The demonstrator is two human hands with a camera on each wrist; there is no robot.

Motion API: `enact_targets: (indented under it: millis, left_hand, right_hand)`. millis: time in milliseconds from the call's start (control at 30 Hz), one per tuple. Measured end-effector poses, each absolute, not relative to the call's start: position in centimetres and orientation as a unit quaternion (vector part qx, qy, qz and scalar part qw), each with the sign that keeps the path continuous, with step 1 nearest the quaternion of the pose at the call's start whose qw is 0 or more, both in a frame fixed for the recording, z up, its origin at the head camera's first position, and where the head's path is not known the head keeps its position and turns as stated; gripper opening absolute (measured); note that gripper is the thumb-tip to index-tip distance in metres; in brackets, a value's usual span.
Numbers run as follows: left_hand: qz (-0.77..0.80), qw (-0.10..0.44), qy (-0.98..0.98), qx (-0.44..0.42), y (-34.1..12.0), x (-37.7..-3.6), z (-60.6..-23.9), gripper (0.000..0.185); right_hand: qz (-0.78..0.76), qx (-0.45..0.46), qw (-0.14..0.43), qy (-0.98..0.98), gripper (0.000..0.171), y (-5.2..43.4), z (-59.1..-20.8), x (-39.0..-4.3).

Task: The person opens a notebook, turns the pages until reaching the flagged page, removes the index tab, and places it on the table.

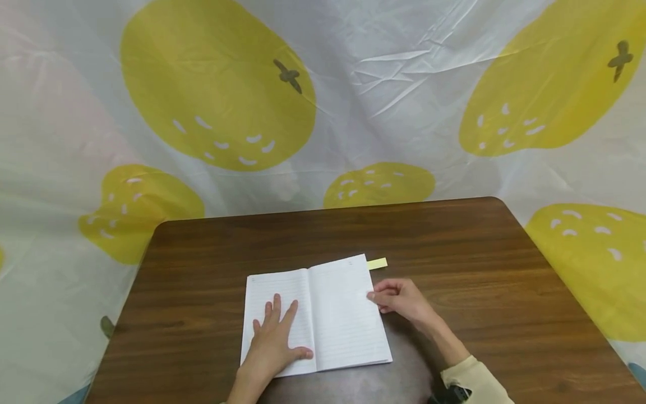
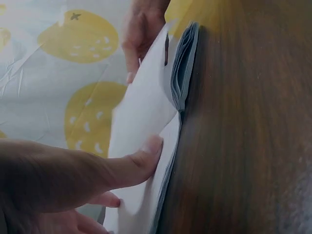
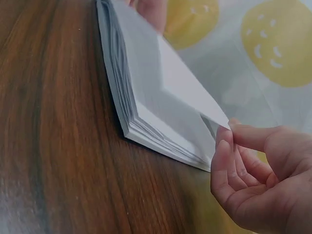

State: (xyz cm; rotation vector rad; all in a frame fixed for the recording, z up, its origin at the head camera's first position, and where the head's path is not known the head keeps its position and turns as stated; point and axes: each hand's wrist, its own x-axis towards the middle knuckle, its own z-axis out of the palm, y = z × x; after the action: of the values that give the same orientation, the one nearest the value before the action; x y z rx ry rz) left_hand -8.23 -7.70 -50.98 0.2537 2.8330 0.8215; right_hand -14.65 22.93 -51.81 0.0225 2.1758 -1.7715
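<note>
An open notebook [image 1: 343, 320] with lined white pages lies on the table, its spine running toward the person. My left hand [image 1: 272, 342] rests on the left page with its fingers spread and the thumb close to the fold. At the outer edge of the right page, my right hand [image 1: 404, 300] pinches a page [image 3: 187, 85] between thumb and fingers. In the right wrist view that page is lifted at its edge, apart from the stack of pages beneath. A yellow sticky tab [image 1: 377, 263] juts out from the notebook's upper right side.
The brown wooden table [image 1: 202, 252] has rounded far corners. Behind it hangs a white cloth [image 1: 353, 112] printed with large yellow fruits. A beige sleeve [image 1: 476, 381] and a dark object at the wrist show on the right arm.
</note>
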Motion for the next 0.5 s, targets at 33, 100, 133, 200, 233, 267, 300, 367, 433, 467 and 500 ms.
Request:
enact_targets:
  millis: [33, 100, 133, 200, 233, 267, 300, 367, 433, 467, 500]
  left_hand:
    - [0.271, 0.089, 0.955, 0.085, -7.7, -8.2, -50.9, 0.099]
    - [0.261, 0.084, 0.957, 0.089, -7.6, -8.1, -50.6, 0.091]
    - [0.257, 0.084, 0.958, 0.093, -7.5, -8.0, -50.5, 0.086]
    - [0.251, 0.082, 0.959, 0.103, -7.3, -7.9, -50.2, 0.076]
    - [0.248, 0.079, 0.959, 0.11, -7.2, -7.9, -50.1, 0.071]
    - [0.246, 0.076, 0.959, 0.117, -7.2, -7.9, -50.0, 0.066]
    - [0.245, 0.075, 0.959, 0.12, -7.1, -7.9, -50.0, 0.062]
    - [0.252, 0.075, 0.958, 0.116, -7.1, -8.0, -49.8, 0.055]
    - [0.266, 0.073, 0.955, 0.105, -7.1, -8.2, -49.8, 0.056]
    - [0.276, 0.074, 0.953, 0.098, -7.1, -8.3, -49.7, 0.06]
    - [0.287, 0.077, 0.951, 0.089, -7.1, -8.3, -49.7, 0.065]
  right_hand:
    - [-0.62, 0.006, 0.166, 0.767, 0.028, 22.8, -51.8, -14.6]
    - [-0.617, 0.005, 0.165, 0.77, 0.028, 22.3, -51.8, -14.6]
    - [-0.616, 0.004, 0.165, 0.77, 0.028, 22.1, -51.8, -14.6]
    - [-0.613, 0.0, 0.165, 0.773, 0.028, 21.5, -51.8, -14.6]
    - [-0.613, -0.004, 0.165, 0.772, 0.028, 21.2, -51.7, -14.7]
    - [-0.614, -0.007, 0.166, 0.772, 0.028, 20.9, -51.6, -14.7]
    - [-0.616, -0.011, 0.166, 0.77, 0.027, 20.6, -51.5, -14.7]
    - [-0.62, -0.022, 0.169, 0.766, 0.027, 20.1, -51.3, -14.7]
    - [-0.625, -0.031, 0.172, 0.761, 0.026, 19.5, -51.2, -14.8]
    - [-0.625, -0.035, 0.173, 0.761, 0.026, 19.2, -51.2, -14.8]
    - [-0.625, -0.04, 0.174, 0.76, 0.025, 18.9, -51.2, -14.8]
